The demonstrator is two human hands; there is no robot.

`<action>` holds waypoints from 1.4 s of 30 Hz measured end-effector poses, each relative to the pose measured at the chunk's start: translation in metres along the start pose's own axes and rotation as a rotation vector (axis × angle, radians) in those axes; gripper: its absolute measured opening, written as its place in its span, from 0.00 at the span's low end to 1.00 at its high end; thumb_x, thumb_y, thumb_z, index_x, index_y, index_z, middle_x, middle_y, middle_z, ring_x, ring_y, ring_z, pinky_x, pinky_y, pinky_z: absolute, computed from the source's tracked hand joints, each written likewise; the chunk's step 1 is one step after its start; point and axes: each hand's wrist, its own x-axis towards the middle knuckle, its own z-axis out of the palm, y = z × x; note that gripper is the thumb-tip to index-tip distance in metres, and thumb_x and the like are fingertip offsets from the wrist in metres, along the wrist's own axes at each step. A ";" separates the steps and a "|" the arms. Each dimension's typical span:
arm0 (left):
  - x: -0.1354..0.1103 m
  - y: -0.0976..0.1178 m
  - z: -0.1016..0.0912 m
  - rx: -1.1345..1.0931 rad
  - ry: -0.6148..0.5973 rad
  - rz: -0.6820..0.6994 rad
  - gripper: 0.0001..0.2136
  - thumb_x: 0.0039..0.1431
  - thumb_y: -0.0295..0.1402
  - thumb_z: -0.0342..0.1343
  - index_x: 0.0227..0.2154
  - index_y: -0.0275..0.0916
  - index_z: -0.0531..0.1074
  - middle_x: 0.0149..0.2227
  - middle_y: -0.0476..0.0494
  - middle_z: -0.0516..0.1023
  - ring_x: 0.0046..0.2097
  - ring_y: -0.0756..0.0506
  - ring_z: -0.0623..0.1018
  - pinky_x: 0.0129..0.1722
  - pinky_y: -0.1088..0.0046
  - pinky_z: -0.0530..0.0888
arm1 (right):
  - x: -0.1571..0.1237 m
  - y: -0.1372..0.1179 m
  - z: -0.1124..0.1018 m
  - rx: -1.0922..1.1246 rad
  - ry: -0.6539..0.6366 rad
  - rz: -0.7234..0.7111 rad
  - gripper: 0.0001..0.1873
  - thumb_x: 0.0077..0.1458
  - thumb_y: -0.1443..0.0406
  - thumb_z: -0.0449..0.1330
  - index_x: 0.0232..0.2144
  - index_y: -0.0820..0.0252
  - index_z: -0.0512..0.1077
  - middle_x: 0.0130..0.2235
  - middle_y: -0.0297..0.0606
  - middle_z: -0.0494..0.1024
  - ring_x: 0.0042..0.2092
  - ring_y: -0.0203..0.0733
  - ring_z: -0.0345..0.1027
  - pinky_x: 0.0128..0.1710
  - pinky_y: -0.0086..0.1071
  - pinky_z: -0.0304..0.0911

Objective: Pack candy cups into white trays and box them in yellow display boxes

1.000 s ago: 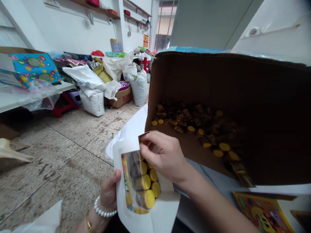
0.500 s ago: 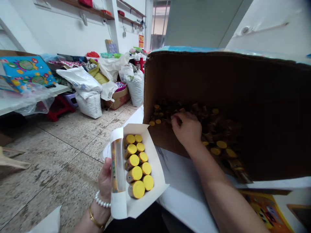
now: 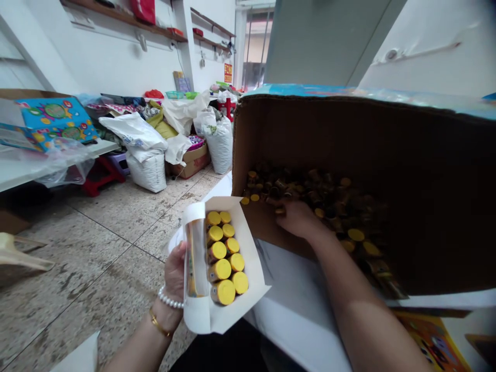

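Tabletop (image 3: 284, 287): white, marbled, beneath the carton. Carton (image 3: 349, 137): large, brown inside, on its side, mouth toward the wearer; a heap of loose tubs (image 3: 355, 235) lies in its shadow. Small box (image 3: 252, 258): white, held near the carton's left corner, open side up, clear window (image 3: 196, 256) along its left side. Left hand (image 3: 175, 268): gripping the small box by that side. Right hand (image 3: 296, 218): inside the carton at the heap, fingers curled; a yellow lid shows at the fingertips, but cannot tell whether it is gripped. Packed tubs (image 3: 222, 269): ten, yellow lids up, two rows of five.

Judgement: step in hand is picking from the heap; next move calls for a secure pinch on one tub.
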 end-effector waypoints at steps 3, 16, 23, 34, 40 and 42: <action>-0.007 -0.004 -0.006 0.067 0.058 0.060 0.15 0.58 0.40 0.58 0.46 0.43 0.79 0.41 0.42 0.85 0.57 0.32 0.75 0.62 0.45 0.65 | -0.024 -0.017 -0.028 0.367 -0.052 -0.187 0.19 0.52 0.67 0.59 0.49 0.56 0.74 0.42 0.36 0.80 0.41 0.42 0.74 0.38 0.30 0.66; -0.020 -0.010 -0.019 0.122 0.147 0.207 0.20 0.54 0.42 0.61 0.47 0.38 0.78 0.44 0.39 0.84 0.42 0.35 0.83 0.44 0.58 0.81 | -0.105 -0.099 -0.049 0.383 -0.215 -0.734 0.10 0.50 0.72 0.61 0.37 0.60 0.75 0.38 0.33 0.71 0.33 0.32 0.63 0.31 0.27 0.56; -0.019 -0.009 -0.020 0.149 0.192 0.183 0.17 0.51 0.40 0.63 0.43 0.40 0.81 0.42 0.43 0.85 0.41 0.36 0.84 0.46 0.59 0.80 | -0.106 -0.103 -0.054 0.382 -0.394 -0.812 0.04 0.52 0.69 0.63 0.34 0.62 0.75 0.34 0.33 0.72 0.33 0.33 0.64 0.32 0.27 0.57; -0.019 -0.013 -0.016 0.150 0.261 0.236 0.14 0.47 0.41 0.66 0.36 0.41 0.81 0.38 0.45 0.86 0.36 0.38 0.84 0.46 0.60 0.80 | -0.110 -0.110 -0.043 0.425 -0.383 -0.891 0.08 0.47 0.65 0.69 0.31 0.59 0.75 0.31 0.33 0.76 0.31 0.36 0.68 0.28 0.27 0.58; -0.003 0.006 -0.012 0.127 0.176 0.148 0.16 0.49 0.42 0.64 0.40 0.39 0.80 0.43 0.40 0.85 0.55 0.31 0.77 0.59 0.50 0.70 | -0.083 -0.057 -0.063 0.647 -0.124 -0.588 0.18 0.58 0.58 0.63 0.49 0.57 0.75 0.44 0.37 0.80 0.38 0.38 0.74 0.37 0.29 0.67; 0.004 0.015 -0.013 0.141 0.111 0.082 0.14 0.49 0.39 0.64 0.38 0.37 0.81 0.42 0.37 0.85 0.56 0.29 0.75 0.60 0.47 0.68 | -0.065 -0.027 -0.060 0.496 0.106 -0.226 0.17 0.61 0.55 0.58 0.48 0.56 0.75 0.44 0.38 0.81 0.41 0.41 0.75 0.39 0.30 0.68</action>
